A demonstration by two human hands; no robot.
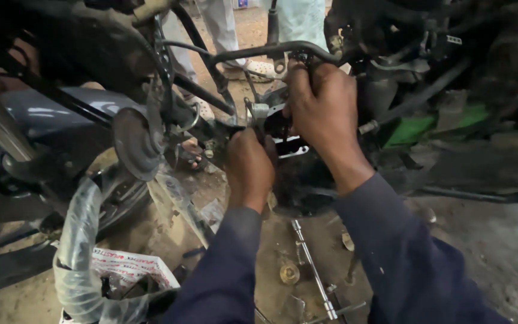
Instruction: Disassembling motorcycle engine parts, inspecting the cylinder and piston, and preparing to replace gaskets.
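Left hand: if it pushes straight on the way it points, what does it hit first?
Probably the small black-and-silver metal part on the motorcycle frame, directly ahead of the left hand and under the right hand. Depth is unclear.

Both hands are up in the motorcycle frame: left hand (250, 168) sits just below and left of the right hand (319, 111), fingers nearly touching. The bent black metal frame tube (271, 51) runs right above the right fingers. A long chrome socket wrench (313, 267) lies on the dirt floor (499, 240) below the fingers, with a small brass round fitting (289, 273) just left of it.
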